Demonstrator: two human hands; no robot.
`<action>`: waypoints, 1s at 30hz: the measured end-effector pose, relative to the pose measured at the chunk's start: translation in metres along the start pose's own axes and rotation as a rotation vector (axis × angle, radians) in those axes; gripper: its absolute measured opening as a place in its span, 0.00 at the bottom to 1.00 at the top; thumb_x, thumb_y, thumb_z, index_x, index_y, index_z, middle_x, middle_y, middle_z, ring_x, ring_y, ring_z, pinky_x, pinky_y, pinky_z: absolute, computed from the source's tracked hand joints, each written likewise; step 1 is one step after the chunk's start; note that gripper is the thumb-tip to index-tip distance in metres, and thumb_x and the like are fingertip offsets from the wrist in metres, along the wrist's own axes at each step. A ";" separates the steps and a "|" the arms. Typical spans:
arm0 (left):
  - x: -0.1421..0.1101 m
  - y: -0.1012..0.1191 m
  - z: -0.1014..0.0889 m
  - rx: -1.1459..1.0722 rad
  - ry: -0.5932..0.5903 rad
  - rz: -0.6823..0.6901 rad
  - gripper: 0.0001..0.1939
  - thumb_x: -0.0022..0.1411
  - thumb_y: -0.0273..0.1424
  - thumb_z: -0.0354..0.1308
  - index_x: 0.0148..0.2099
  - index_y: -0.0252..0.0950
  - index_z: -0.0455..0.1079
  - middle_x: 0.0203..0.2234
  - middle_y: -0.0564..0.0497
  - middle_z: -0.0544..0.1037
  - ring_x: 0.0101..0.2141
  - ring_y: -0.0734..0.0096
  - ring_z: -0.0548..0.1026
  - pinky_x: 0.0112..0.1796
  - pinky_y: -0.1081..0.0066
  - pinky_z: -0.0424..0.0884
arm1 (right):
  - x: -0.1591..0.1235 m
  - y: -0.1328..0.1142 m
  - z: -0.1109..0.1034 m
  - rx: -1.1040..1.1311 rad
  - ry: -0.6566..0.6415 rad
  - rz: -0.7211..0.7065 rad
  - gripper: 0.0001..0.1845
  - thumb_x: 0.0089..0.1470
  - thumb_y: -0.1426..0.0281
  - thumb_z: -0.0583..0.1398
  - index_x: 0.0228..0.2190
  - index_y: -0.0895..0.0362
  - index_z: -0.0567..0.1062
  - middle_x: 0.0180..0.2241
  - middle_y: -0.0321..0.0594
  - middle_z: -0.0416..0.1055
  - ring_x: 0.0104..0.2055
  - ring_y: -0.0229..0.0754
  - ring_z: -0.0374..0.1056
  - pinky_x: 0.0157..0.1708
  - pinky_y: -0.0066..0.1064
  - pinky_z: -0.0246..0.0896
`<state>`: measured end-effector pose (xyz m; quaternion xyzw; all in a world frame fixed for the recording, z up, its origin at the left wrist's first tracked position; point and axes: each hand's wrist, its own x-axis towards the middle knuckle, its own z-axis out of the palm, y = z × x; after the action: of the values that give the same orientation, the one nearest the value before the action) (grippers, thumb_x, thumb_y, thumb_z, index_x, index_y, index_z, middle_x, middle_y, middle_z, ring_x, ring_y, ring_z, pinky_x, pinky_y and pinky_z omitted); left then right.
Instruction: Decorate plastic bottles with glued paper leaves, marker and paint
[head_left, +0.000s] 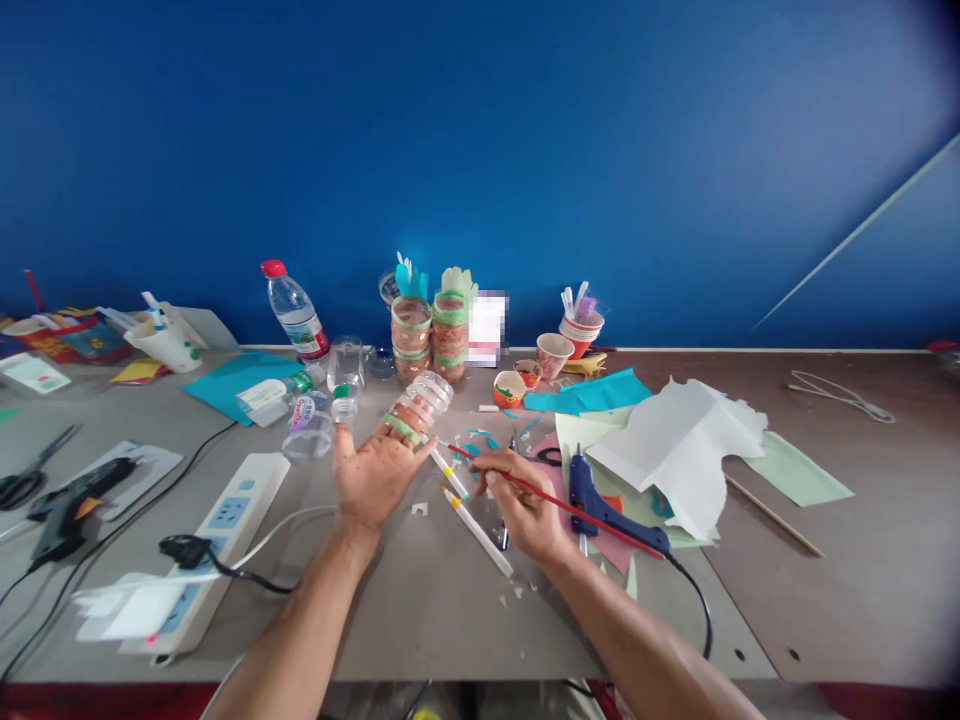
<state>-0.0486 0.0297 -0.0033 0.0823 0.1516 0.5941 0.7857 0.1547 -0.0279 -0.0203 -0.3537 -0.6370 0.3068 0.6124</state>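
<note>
My left hand [381,465] is palm up, with its fingers inside a clear ribbed piece of cut plastic bottle [429,398] that has a green band. Its thumb sticks out to the side. A long, thin red paintbrush [577,510] is pinched in my right hand [525,500], its tip pointing toward the bottle piece. Two white markers [476,530] with yellow bands lie on the table between my hands. Behind the bottle piece stand two decorated plastic bottle cups [411,325], brown with green bands and paper petals on top.
A blue glue gun [611,510] lies on coloured paper at right, beside crumpled white paper [675,450]. On the left are a power strip [225,540], a black glue gun [82,510], scissors [34,470] and a red-capped water bottle [296,310]. Paper cups [555,355] stand at the back.
</note>
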 end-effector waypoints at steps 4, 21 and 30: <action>-0.001 -0.002 0.003 -0.008 0.028 0.018 0.36 0.66 0.57 0.41 0.61 0.38 0.68 0.61 0.38 0.72 0.65 0.51 0.65 0.67 0.37 0.41 | 0.001 -0.001 0.003 0.001 -0.012 -0.013 0.11 0.64 0.68 0.56 0.38 0.52 0.80 0.26 0.38 0.77 0.30 0.42 0.75 0.39 0.38 0.71; 0.000 -0.007 0.003 0.040 0.037 -0.030 0.42 0.66 0.60 0.38 0.67 0.34 0.62 0.63 0.38 0.70 0.67 0.56 0.61 0.68 0.45 0.35 | 0.001 0.002 0.002 0.147 0.036 0.033 0.10 0.64 0.66 0.58 0.38 0.53 0.80 0.31 0.39 0.77 0.25 0.38 0.73 0.32 0.33 0.69; -0.001 -0.005 0.006 0.081 0.017 -0.007 0.43 0.66 0.61 0.37 0.68 0.36 0.61 0.65 0.39 0.68 0.69 0.55 0.57 0.68 0.45 0.36 | -0.001 0.003 0.000 0.129 0.039 0.070 0.11 0.64 0.65 0.58 0.37 0.53 0.80 0.31 0.39 0.77 0.25 0.38 0.72 0.30 0.32 0.68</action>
<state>-0.0420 0.0277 0.0006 0.1087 0.1825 0.5853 0.7825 0.1546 -0.0266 -0.0234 -0.3415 -0.5911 0.3613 0.6352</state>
